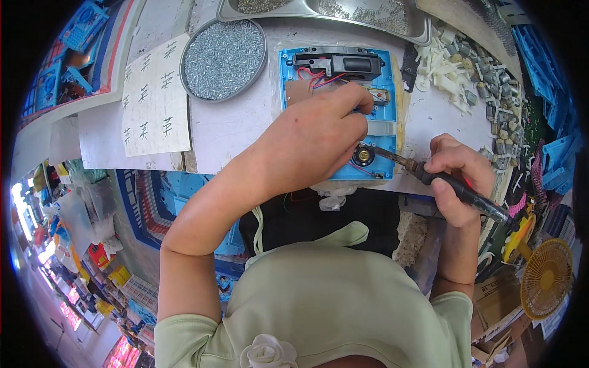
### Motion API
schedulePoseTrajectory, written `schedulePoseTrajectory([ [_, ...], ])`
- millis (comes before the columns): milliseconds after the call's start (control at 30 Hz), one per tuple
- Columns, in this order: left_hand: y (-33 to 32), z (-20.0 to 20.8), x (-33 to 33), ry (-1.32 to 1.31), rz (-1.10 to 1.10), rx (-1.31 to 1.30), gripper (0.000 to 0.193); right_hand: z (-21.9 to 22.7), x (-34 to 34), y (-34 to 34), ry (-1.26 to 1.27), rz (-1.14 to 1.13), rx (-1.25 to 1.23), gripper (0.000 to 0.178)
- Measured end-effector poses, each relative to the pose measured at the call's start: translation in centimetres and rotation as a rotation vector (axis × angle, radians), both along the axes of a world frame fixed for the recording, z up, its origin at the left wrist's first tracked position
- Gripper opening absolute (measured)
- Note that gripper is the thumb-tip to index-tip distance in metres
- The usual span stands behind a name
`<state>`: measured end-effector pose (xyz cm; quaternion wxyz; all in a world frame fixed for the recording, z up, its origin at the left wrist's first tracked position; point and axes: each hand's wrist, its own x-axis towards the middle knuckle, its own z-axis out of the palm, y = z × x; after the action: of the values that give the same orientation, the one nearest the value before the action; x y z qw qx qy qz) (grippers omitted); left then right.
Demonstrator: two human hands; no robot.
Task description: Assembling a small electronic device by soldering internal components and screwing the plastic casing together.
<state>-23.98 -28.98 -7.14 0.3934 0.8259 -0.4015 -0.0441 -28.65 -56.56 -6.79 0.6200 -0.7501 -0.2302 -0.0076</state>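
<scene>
A blue plastic casing lies on the bench before me, with a black module, thin red and blue wires, a brown board and a small round speaker inside. My left hand is over the casing's middle, its fingers bent and pressed together; whatever they pinch is hidden. In my right hand is a soldering iron with a dark handle. Its metal shaft points left, and the tip is close beside the speaker and my left fingers.
To the left are a round tray of small screws and a handwritten sheet. A metal tray with small metal parts stands at the back. White plastic parts and small motors lie right. A yellow fan stands lower right.
</scene>
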Motion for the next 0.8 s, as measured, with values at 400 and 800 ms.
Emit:
schedulePoseTrajectory([
  [400,0.0,-0.1,0.1,0.002,-0.011,0.0,0.018,0.8,0.6,0.4,-0.044,0.025,-0.104,0.022],
  [800,0.3,-0.4,0.2,0.037,-0.007,-0.039,0.019,1.0,-0.5,-1.7,-0.06,-0.083,-0.006,0.023],
])
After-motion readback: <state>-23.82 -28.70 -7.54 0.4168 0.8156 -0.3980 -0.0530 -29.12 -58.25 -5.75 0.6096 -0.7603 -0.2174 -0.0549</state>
